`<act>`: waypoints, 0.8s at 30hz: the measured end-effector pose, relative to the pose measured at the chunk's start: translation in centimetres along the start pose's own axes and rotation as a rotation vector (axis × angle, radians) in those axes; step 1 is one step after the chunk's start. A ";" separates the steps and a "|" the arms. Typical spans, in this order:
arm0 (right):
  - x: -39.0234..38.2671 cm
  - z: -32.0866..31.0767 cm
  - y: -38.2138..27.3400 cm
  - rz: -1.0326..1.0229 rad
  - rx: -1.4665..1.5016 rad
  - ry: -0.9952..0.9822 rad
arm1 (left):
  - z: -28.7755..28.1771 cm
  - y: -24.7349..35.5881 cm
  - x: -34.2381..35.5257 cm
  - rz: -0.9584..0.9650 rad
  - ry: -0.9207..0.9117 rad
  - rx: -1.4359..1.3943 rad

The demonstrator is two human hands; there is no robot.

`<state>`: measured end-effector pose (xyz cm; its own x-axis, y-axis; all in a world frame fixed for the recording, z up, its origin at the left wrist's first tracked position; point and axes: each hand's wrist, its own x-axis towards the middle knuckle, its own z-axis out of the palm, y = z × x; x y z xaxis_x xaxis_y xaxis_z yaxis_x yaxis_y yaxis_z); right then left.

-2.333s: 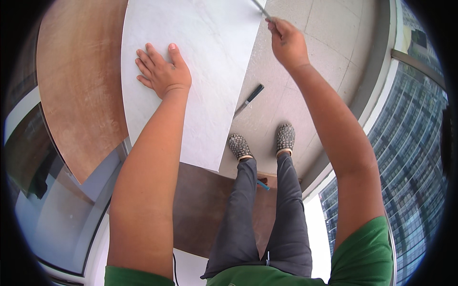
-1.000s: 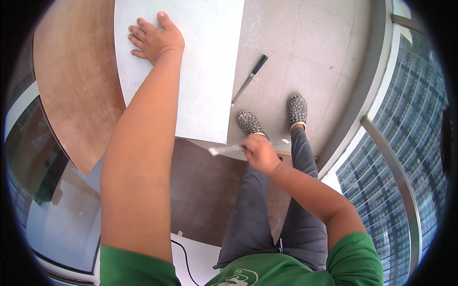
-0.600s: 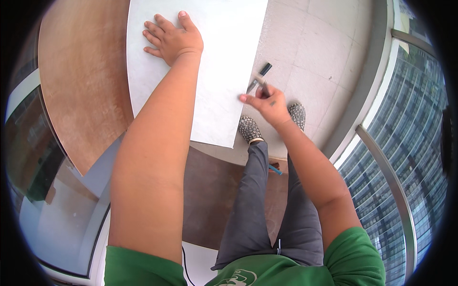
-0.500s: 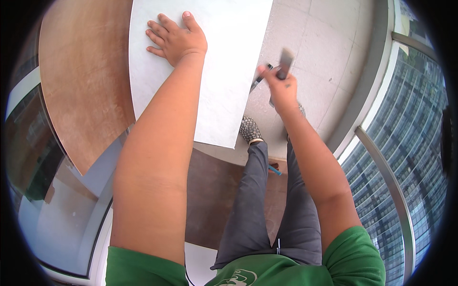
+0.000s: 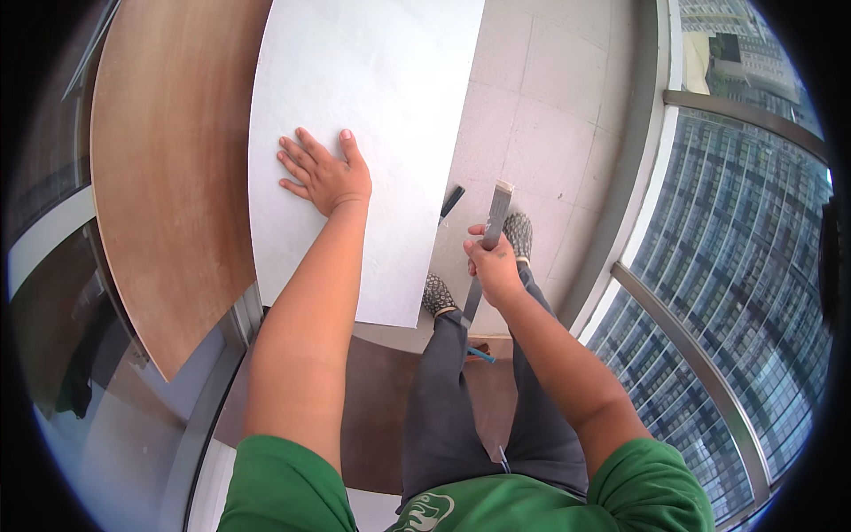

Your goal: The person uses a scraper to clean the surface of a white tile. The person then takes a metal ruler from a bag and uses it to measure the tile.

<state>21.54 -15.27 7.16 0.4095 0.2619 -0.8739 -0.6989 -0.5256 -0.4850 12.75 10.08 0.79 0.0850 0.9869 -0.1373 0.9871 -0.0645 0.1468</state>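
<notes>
My left hand [image 5: 335, 180] lies flat with spread fingers on a large white board [image 5: 381, 97], near its left side. My right hand [image 5: 496, 266] is closed around a long, flat grey bar [image 5: 496, 217], just right of the board's edge. A pale end of the bar points up and away from me. Its other end sticks out below my fist, toward my leg. Its exact kind I cannot make out. By the board's right edge is a black-handled tool [image 5: 452, 202], its lower part hidden.
A curved brown wooden panel [image 5: 177, 177] stands along the left, beside glass doors [image 5: 115, 417]. Pale floor tiles [image 5: 554, 124] lie to the right, bounded by a railed window [image 5: 691, 319]. My patterned shoes [image 5: 439, 295] are beside the board. A blue-handled item [image 5: 480, 355] lies between my legs.
The view has shifted, and the board sits lower in it. My left hand stays flat on the board. My right hand, still holding the bar, has moved nearer my legs and turned the bar.
</notes>
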 end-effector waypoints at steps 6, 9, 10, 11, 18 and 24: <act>1.4 -2.6 -0.1 0.296 0.213 -0.079 | -0.1 0.0 0.0 0.019 -0.002 -0.045; 2.6 -4.4 -1.4 0.422 0.227 -0.163 | -1.0 -1.8 -0.8 0.364 -0.068 -0.090; 2.7 -5.1 -1.7 0.462 0.216 -0.185 | -1.6 -2.4 -1.6 0.616 -0.052 -0.039; 2.8 -6.1 -2.3 0.476 0.206 -0.183 | -2.0 -1.7 -3.3 0.737 -0.112 -0.109; 5.6 -13.9 -7.9 0.477 0.201 -0.117 | 1.1 12.4 -3.9 0.784 -0.258 0.113; 8.3 -18.5 -12.0 0.414 0.263 -0.048 | 3.5 27.9 11.9 0.874 -0.050 0.203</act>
<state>44.17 -21.75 6.36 0.0432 0.1148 -0.9924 -0.9240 -0.3732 -0.0834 41.80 19.52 -0.13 0.8183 0.5659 -0.1009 0.5719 -0.8192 0.0439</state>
